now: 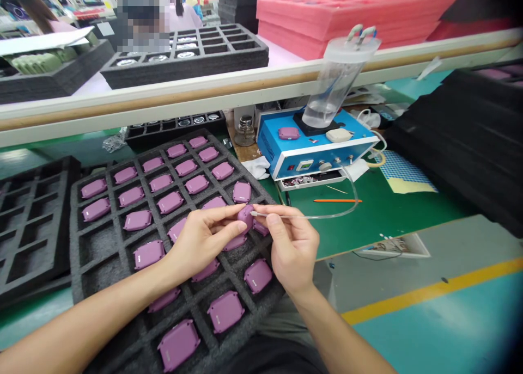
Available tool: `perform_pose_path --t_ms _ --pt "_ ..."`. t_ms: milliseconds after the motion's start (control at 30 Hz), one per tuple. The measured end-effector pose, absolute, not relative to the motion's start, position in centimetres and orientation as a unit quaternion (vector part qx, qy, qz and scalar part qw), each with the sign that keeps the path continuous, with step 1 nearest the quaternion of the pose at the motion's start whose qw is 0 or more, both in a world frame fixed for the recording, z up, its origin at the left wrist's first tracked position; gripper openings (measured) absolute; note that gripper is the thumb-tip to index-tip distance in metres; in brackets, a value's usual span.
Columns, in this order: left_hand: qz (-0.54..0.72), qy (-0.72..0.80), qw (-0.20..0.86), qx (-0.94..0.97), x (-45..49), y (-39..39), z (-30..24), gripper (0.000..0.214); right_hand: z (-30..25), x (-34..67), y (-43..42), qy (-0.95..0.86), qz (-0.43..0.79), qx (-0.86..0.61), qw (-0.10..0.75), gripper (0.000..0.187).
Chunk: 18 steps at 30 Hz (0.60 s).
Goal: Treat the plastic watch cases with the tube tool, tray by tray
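Note:
Between the fingertips of my left hand [204,235] is a purple watch case [245,216], lifted above the tray and turned on its side. My right hand [292,243] pinches the tip end of a clear thin tube [327,216], its whitish nozzle against or very near the case; contact is too small to tell. Below both hands lies a dark grey foam tray [96,249] with many compartments, most holding a purple watch case like this one [226,311]. The tube curves back to a blue machine [281,148] with knobs on its front.
On the machine stand a tilted clear cylinder [322,102] of liquid, a purple case [288,133] and a beige case [339,135]. A glass bottle [245,130] is beside it. An orange stick [337,201] lies in front. Black foam trays [36,221] sit left; a shelf edge [183,93] crosses above.

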<state>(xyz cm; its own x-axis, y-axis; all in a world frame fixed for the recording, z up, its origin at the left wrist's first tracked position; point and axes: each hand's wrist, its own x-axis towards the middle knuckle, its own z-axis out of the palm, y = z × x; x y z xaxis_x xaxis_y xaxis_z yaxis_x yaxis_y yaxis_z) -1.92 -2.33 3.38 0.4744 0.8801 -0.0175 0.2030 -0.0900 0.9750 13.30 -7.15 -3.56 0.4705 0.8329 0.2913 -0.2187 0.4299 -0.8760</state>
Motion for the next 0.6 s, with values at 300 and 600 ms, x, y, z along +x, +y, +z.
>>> perform_pose_path --t_ms 300,600 --pt "0.311 0.408 0.542 0.665 -1.93 -2.33 3.42 0.041 -3.57 13.28 -7.13 -0.382 0.347 -0.405 0.755 0.010" --pt "0.313 0.405 0.542 0.666 -1.91 -2.31 3.43 0.041 -3.62 13.29 -7.13 -0.378 0.349 -0.407 0.754 0.010"
